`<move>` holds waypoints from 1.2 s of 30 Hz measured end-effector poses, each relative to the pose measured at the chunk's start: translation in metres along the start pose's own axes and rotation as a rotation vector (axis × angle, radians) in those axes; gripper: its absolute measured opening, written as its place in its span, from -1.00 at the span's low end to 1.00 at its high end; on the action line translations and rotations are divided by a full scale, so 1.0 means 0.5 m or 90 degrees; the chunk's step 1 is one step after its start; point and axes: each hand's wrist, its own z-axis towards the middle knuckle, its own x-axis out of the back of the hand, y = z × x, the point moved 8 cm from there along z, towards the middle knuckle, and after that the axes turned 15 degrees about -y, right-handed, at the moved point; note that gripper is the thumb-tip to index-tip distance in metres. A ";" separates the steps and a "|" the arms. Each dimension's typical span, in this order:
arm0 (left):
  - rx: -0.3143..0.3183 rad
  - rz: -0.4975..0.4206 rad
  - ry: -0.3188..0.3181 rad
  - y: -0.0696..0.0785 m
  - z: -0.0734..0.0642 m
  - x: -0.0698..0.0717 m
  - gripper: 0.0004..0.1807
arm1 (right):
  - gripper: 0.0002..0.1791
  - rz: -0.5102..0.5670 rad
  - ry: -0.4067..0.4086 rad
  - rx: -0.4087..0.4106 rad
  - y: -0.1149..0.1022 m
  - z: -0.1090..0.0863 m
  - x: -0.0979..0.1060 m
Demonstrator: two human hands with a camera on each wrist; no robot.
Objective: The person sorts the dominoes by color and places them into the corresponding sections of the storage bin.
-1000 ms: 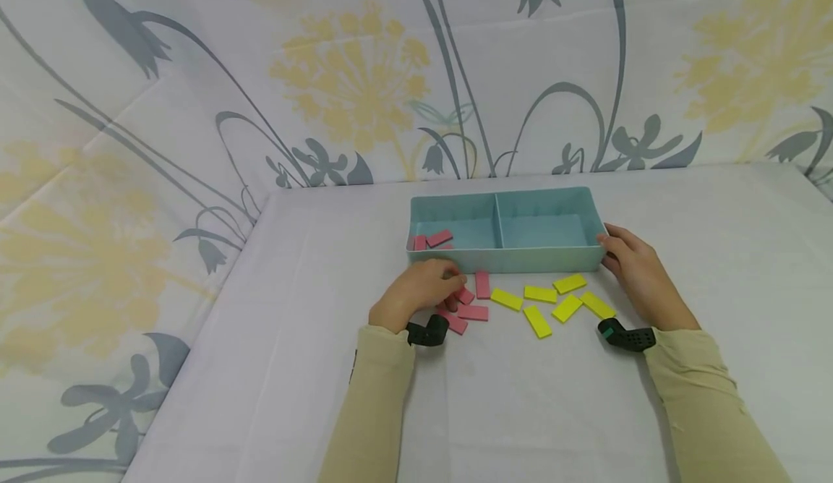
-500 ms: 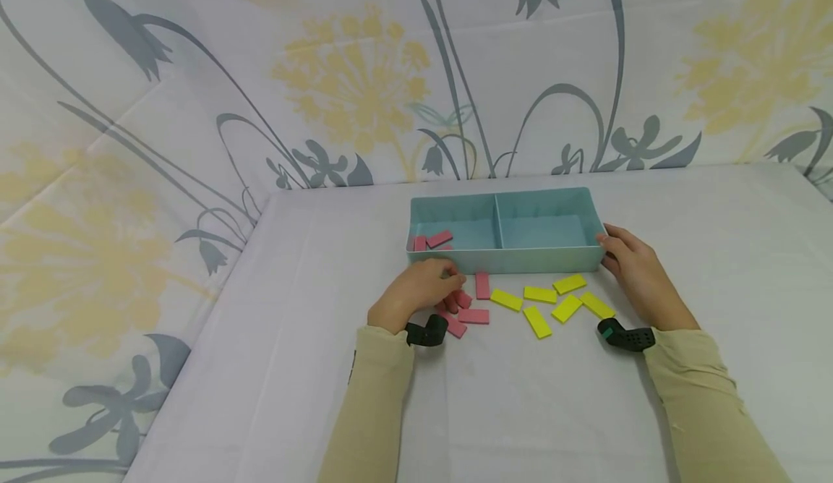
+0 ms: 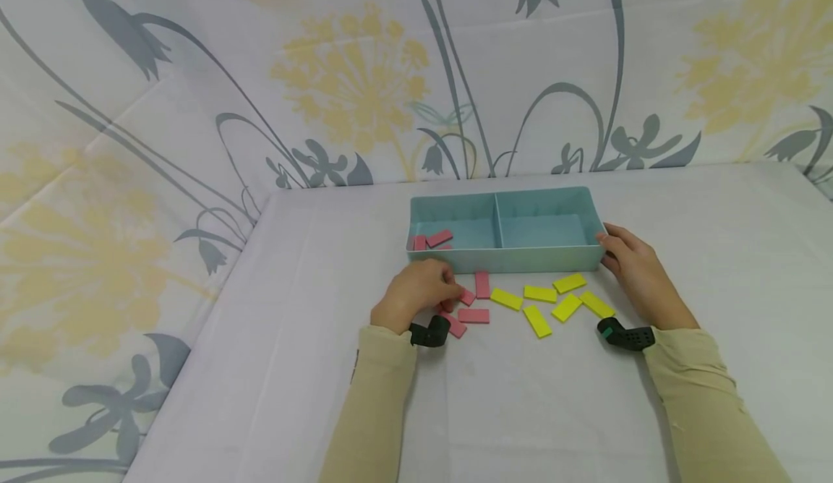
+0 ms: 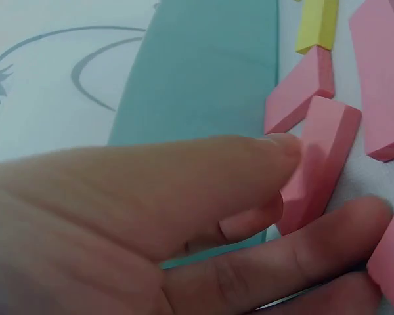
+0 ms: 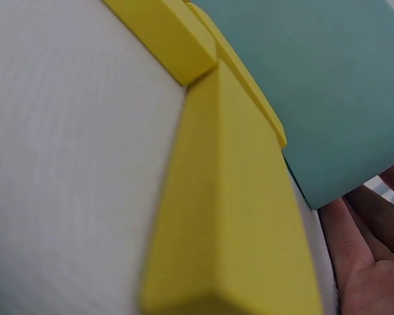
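A partly hidden pink block (image 4: 327,134) lies aslant, apparently flat, before the divided teal tray (image 3: 514,260).

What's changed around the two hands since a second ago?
The left hand has lowered its thumb onto a pink rectangular block. The right hand still holds the light-blue, two-compartment tray; the tray and yellow rectangular blocks stayed put.

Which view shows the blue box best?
The head view, because it shows nearly the whole blue box, inside included. The left wrist view shows part of its side; the right wrist view, part around one corner.
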 end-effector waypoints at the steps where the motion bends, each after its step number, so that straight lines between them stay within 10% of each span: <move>1: 0.005 0.011 0.002 0.001 -0.001 0.001 -0.79 | -0.12 0.001 0.000 -0.001 0.000 0.000 0.000; 19: -0.044 0.062 -0.034 0.012 0.011 -0.014 -0.70 | -0.11 0.003 -0.005 0.004 0.000 0.002 -0.003; 36: -0.031 -0.035 -0.052 0.015 0.007 -0.021 -0.81 | -0.13 -0.008 0.004 -0.005 -0.001 0.000 0.000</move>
